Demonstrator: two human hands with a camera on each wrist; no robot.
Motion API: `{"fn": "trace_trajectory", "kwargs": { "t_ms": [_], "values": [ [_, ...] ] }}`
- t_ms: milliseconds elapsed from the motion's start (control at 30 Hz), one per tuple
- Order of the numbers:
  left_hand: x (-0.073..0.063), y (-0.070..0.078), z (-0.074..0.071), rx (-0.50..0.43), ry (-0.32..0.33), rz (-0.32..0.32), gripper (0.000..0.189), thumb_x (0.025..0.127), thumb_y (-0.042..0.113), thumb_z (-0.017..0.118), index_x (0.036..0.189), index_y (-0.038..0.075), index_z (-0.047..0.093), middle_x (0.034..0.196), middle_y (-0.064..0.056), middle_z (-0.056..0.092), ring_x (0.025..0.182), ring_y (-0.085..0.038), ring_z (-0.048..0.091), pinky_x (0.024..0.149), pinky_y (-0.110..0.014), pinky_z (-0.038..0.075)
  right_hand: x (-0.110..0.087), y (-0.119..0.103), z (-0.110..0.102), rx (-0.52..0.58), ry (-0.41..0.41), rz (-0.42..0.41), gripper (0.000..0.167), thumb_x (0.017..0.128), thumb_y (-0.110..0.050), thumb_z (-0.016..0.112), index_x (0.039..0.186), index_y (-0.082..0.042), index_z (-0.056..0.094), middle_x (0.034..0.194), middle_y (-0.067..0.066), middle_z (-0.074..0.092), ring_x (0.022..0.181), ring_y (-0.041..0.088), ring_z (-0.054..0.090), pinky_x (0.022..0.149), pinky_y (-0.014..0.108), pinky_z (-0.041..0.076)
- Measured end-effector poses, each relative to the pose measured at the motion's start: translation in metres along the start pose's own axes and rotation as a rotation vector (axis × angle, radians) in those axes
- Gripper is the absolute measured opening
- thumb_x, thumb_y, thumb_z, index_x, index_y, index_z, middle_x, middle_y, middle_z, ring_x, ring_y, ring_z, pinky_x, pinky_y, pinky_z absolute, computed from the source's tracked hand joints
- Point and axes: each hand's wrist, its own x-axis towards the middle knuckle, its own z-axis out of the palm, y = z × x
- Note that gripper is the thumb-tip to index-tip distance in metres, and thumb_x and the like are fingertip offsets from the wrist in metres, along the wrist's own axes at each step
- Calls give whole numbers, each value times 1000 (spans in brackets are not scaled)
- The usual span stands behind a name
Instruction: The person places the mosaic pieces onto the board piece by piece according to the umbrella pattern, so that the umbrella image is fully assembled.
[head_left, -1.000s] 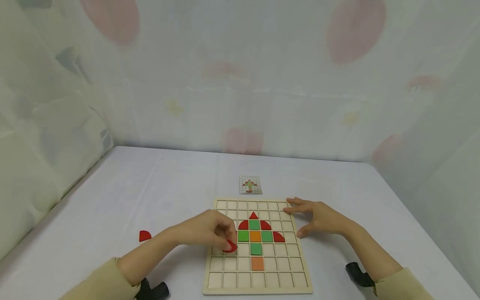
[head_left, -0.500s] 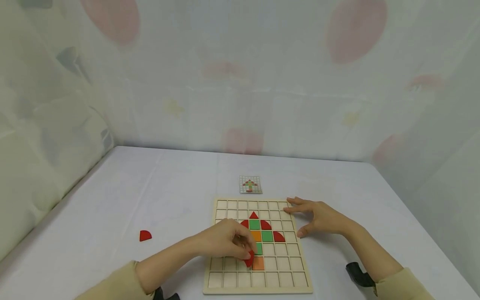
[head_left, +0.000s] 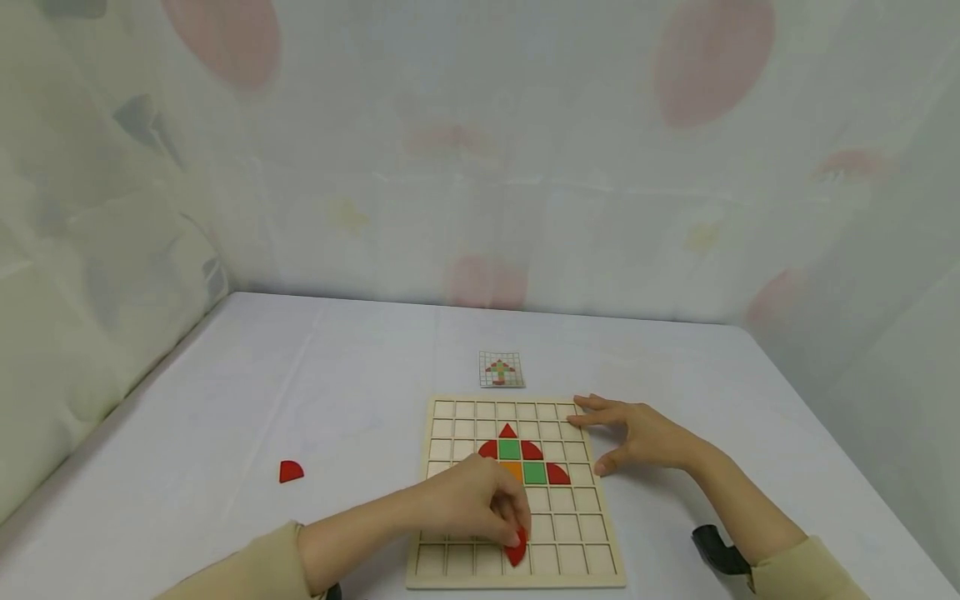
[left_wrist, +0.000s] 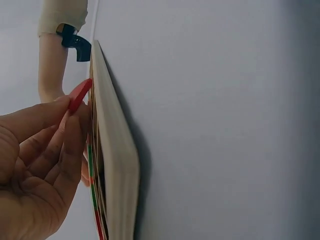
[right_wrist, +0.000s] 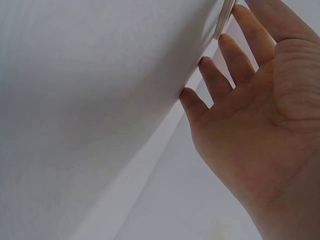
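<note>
My left hand [head_left: 472,504] pinches a red quarter-circle tile [head_left: 517,550] between thumb and fingers, over the lower rows of a wooden grid board [head_left: 450,581]. In the left wrist view that red tile [left_wrist: 80,95] is tilted, its far end right at the board's face. Flat in the grid lie a red triangle [head_left: 507,432], several red rounded tiles [head_left: 557,475], green squares [head_left: 534,473] and an orange square [head_left: 513,471]. Other tiles are hidden under the left hand. My right hand [head_left: 641,433] rests with spread fingers at the board's right edge [right_wrist: 226,20].
A small pattern card [head_left: 501,369] lies behind the board. Another red quarter-circle tile [head_left: 291,472] is on the white tabletop [head_left: 360,375] to the left. Patterned cloth walls [head_left: 487,208] stand at the back and sides.
My left hand has carried the red tile rightward and toward the near edge of the board, from the left columns to the lower middle. The right hand has stayed in place.
</note>
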Motion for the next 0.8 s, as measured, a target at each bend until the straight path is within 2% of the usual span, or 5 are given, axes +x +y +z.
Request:
{"fn": "trace_trajectory", "kwargs": {
  "t_ms": [267, 500, 633, 800],
  "values": [
    [1, 5, 3, 56, -8, 20, 8, 80, 7, 78, 81, 13, 73, 71, 13, 67, 64, 6, 59, 62, -15, 52, 0, 0, 0, 0, 6, 1, 72, 68, -53, 82, 134, -34, 61, 158, 2, 41, 150, 39, 30, 112, 69, 28],
    [1, 7, 5, 217, -32, 82, 7, 82, 8, 76, 82, 15, 75, 70, 15, 65, 63, 10, 54, 62, -13, 51, 0, 1, 1, 11, 4, 0, 72, 68, -52, 83, 134, -33, 61, 158, 2, 41, 150, 39, 29, 113, 69, 27],
    [1, 7, 6, 269, -52, 100, 6, 83, 9, 76, 82, 15, 75, 69, 15, 64, 62, 11, 50, 60, -12, 49, 0, 2, 1, 18, 2, -2, 72, 68, -51, 83, 134, -33, 61, 158, 2, 41, 150, 39, 29, 112, 69, 27],
    [0, 6, 6, 282, -48, 108, 6, 84, 10, 76, 82, 16, 75, 70, 16, 63, 63, 11, 50, 60, -12, 49, 0, 2, 1, 20, 2, -11, 72, 68, -51, 83, 134, -32, 61, 158, 3, 41, 150, 39, 29, 112, 69, 27]
  ]
}}
